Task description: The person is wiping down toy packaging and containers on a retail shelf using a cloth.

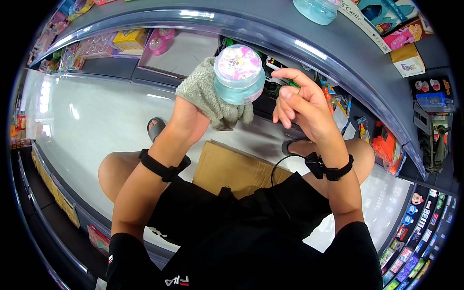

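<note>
My left hand (192, 117) is closed around a grey-green cloth (200, 82), which hides most of its fingers. In that cloth it holds a round clear plastic jar (240, 89) with pale blue-green contents and a lid printed in pink and white. To the right of the jar, my right hand (304, 104) is raised, apart from it. Its fingers are bent but spread, and nothing shows between them.
A shelf edge (333, 50) curves across the top. Another blue-green jar (316, 10) stands on it. Below sits an open tray (186, 50) with pink containers (157, 45). A flat piece of cardboard (232, 166) lies between my legs. Another stocked shelf (55, 183) runs along the left.
</note>
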Available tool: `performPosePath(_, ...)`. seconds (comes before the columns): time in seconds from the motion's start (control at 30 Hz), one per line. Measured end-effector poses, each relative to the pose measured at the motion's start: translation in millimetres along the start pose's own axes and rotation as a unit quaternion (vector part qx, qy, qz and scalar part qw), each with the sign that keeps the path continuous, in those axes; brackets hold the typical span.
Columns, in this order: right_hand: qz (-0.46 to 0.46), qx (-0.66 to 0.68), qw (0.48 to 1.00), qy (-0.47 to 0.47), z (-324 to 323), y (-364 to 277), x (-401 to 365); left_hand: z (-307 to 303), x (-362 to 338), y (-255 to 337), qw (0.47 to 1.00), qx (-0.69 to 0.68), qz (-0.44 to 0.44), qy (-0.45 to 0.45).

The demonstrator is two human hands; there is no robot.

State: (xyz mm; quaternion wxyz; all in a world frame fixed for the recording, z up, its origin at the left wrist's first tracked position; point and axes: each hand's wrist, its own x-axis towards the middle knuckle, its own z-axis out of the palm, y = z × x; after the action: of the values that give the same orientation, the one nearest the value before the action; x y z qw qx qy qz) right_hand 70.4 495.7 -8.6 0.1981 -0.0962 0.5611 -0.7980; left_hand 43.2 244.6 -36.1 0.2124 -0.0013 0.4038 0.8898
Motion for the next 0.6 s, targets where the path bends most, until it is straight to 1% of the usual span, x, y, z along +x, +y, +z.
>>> performPosePath(0.07,-0.014,-0.017,1.000,0.015,0.5,1.2,0.3,-0.2,0.4,-0.3,1.000,0.002,0.000,-0.001)
performPosePath(0.37,-0.016,-0.016,0.999,-0.025,-2.1,-0.2,1.2,-1.3,-0.8,-0.6,1.000,-0.010,-0.007,0.001)
performPosePath(0.57,0.002,0.017,0.999,-0.036,-3.2,-1.1,1.3,-3.9,-0.1,-0.5,1.000,-0.015,-0.002,0.003)
performPosePath(0.6,0.003,0.054,0.997,-0.054,-5.6,0.3,2.1,-5.5,0.5,-1.2,1.000,-0.019,-0.003,0.000)
